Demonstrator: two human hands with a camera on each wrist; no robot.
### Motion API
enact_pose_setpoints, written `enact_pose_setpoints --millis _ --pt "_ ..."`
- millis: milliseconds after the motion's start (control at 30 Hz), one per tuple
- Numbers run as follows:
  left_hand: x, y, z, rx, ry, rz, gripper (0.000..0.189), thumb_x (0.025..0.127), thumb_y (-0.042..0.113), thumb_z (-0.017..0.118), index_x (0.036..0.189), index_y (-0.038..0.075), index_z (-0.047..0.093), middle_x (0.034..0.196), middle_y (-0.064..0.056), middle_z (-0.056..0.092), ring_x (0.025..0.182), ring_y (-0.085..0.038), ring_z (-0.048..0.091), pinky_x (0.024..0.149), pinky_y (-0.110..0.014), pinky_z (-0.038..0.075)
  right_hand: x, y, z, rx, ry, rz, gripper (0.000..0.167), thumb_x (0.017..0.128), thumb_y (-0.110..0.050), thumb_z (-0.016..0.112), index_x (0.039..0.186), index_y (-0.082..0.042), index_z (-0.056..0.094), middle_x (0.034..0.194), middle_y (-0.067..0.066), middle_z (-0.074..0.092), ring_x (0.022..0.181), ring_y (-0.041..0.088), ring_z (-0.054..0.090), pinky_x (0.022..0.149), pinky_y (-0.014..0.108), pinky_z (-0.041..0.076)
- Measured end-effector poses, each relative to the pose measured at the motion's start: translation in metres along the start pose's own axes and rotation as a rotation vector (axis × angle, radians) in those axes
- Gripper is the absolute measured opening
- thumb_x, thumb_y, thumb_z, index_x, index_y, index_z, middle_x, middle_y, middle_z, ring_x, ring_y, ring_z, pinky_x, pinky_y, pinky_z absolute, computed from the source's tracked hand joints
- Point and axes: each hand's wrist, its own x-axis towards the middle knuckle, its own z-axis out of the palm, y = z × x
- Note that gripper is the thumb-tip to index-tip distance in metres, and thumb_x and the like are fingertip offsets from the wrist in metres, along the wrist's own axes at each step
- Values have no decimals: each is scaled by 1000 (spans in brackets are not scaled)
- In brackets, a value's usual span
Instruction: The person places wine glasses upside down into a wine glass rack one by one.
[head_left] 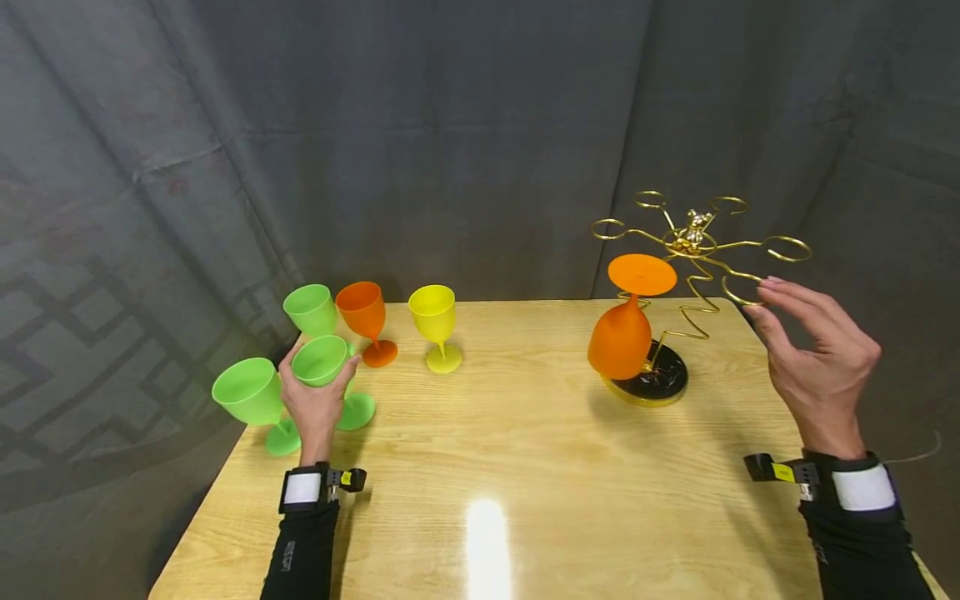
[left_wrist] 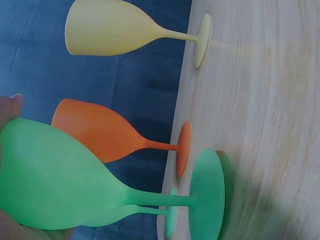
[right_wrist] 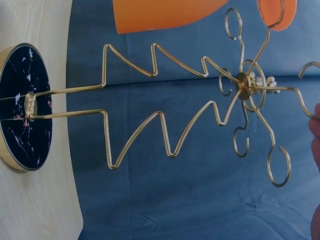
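My left hand (head_left: pixel 313 408) grips a green goblet (head_left: pixel 321 362) round its bowl; in the left wrist view the goblet (left_wrist: pixel 60 175) is upright, its foot close to the tabletop. I cannot tell whether foot and table touch. At the right, my right hand (head_left: pixel 821 358) pinches one open ring (head_left: pixel 738 293) of a gold wire rack (head_left: pixel 701 310) between thumb and fingers. An orange goblet (head_left: pixel 621 340) hangs upside down on the rack's near-left side, foot upward. In the right wrist view, only fingertips (right_wrist: pixel 315 127) show at the ring; the rest of the hand is out of frame.
Beside the left hand stand two other green goblets, one nearer (head_left: pixel 247 392) and one farther (head_left: pixel 311 310). An orange goblet (head_left: pixel 363 310) and a yellow goblet (head_left: pixel 433 313) stand upright to their right. The rack's round black base (head_left: pixel 660 379) rests on the wooden table (head_left: pixel 525 450). Grey cloth (head_left: pixel 450 150) hangs behind.
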Motion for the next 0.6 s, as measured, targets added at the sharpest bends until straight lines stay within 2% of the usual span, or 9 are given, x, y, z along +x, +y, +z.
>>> enact_pose_setpoints --millis 133,433,600 --pt "-3 6 0 -11 -1 3 86 71 32 97 144 23 52 137 -4 59 116 -16 56 93 -25 43 0 -2 2 5 8 -12 22 87 -8 83 102 7 79 110 23 77 111 10 73 105 22 52" --pt "-7 16 2 -31 -14 -5 85 72 31 97 142 16 53 133 -3 59 112 -13 54 92 -24 42 0 -5 4 1 9 -31 22 88 -10 82 101 7 79 109 24 77 111 11 73 105 22 53" --pt "-10 18 3 -60 -46 -15 81 74 30 95 141 14 54 129 -5 63 111 -14 56 90 -24 43 0 -10 6 10 24 -42 21 87 -9 83 100 7 80 108 25 77 110 12 74 105 22 53"
